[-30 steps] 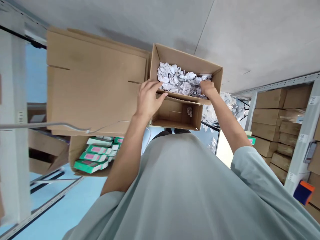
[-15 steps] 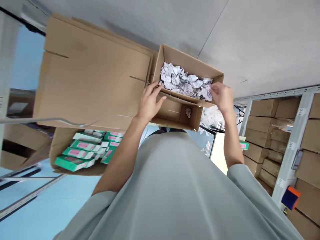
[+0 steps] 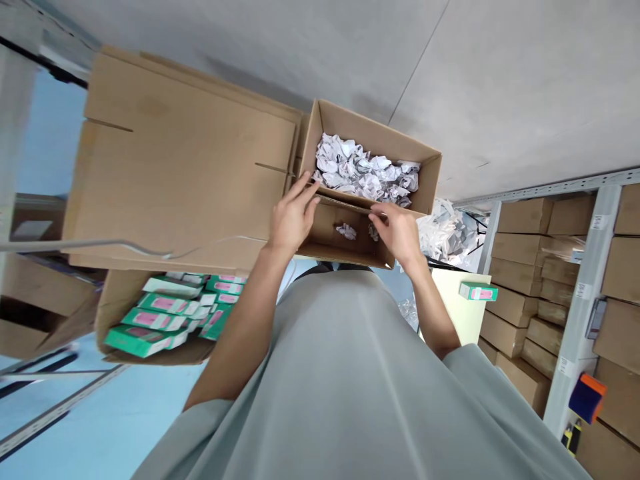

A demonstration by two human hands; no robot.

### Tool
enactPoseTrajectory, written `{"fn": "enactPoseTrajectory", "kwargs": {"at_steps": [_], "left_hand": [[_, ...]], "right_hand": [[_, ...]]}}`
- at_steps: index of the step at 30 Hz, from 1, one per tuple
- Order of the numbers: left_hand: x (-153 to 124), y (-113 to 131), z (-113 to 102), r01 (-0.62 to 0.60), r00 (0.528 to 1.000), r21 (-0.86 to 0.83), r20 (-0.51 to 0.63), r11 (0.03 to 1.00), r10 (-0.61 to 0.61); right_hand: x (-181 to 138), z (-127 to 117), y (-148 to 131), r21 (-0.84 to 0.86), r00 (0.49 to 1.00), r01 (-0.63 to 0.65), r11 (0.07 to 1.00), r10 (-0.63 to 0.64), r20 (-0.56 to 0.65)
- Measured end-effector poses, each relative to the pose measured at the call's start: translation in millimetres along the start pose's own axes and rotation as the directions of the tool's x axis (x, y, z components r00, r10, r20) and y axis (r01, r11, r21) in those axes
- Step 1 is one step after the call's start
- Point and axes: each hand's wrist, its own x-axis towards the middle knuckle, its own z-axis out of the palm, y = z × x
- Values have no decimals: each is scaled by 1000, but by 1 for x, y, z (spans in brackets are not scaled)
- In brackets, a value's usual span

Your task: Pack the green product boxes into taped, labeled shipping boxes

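Note:
An open cardboard box (image 3: pixel 431 181) stands in front of me, filled with crumpled white paper (image 3: pixel 367 175). Its near flap (image 3: pixel 330 235) hangs toward me, and two small paper scraps (image 3: pixel 346 231) lie on it. My left hand (image 3: pixel 291 217) grips the flap's left end at the fold, fingers together along the edge. My right hand (image 3: pixel 399 231) is closed on the flap's right part, fingertips at the fold.
A large flat cardboard sheet (image 3: pixel 185 173) lies left of the box. Below it an open carton (image 3: pixel 125 300) holds several green-and-pink packs (image 3: pixel 165 313). More crumpled paper (image 3: pixel 445 227) is piled at the right. Metal shelves with stacked cartons (image 3: pixel 540 267) stand at the right, and a single green pack (image 3: pixel 477 291) lies near them.
My right hand left the crumpled paper at the box's right end and came down onto the near flap. My left hand stayed at the flap's left end.

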Motion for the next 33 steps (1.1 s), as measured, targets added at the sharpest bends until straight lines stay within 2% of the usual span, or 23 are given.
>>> {"fn": "enactPoseTrajectory", "kwargs": {"at_steps": [2, 4, 6, 8, 10, 12, 15, 18, 23, 26, 28, 30, 32, 33], "left_hand": [[0, 0, 0, 12, 1000, -3, -4, 1000, -12], [0, 0, 1, 25, 1000, -1, -3, 1000, -25], [-1, -1, 1, 38, 999, 4, 1, 999, -38], [-1, -2, 2, 48, 999, 9, 3, 999, -48], [-1, -3, 2, 51, 999, 6, -2, 999, -51], [-2, -3, 3, 47, 999, -2, -14, 999, -47], [-2, -3, 5, 46, 999, -12, -26, 999, -46], [-1, -4, 6, 37, 999, -10, -22, 999, -38], [0, -2, 5, 25, 1000, 5, -11, 1000, -25], [0, -2, 4, 16, 1000, -4, -11, 1000, -16], [1, -2, 3, 5, 1000, -15, -9, 1000, -5], [2, -3, 3, -9, 1000, -26, 1, 1000, 9], [2, -3, 2, -30, 1000, -39, 9, 999, 30], [0, -4, 1, -40, 999, -46, 6, 998, 40]], "right_hand": [[31, -11, 1, -70, 999, 26, 997, -28, -30], [74, -12, 8, -159, 1000, 27, 987, -27, -2], [121, -1, 18, -272, 996, -21, 962, 43, 75], [161, 17, 31, -382, 967, -103, 919, 182, 177], [186, 35, 42, -434, 928, -147, 889, 276, 251], [195, 47, 50, -449, 907, -162, 879, 312, 283], [191, 52, 58, -454, 906, -166, 876, 317, 281], [181, 46, 65, -442, 909, -159, 883, 306, 283], [160, 40, 77, -333, 874, -117, 936, 256, 414], [149, 38, 77, -282, 885, -124, 951, 235, 403], [141, 31, 75, -259, 903, -132, 957, 224, 368], [129, 18, 71, -225, 940, -145, 964, 205, 271], [106, 0, 65, -119, 983, -162, 980, 171, 72], [90, -9, 61, -38, 987, -156, 987, 154, -47]]}}
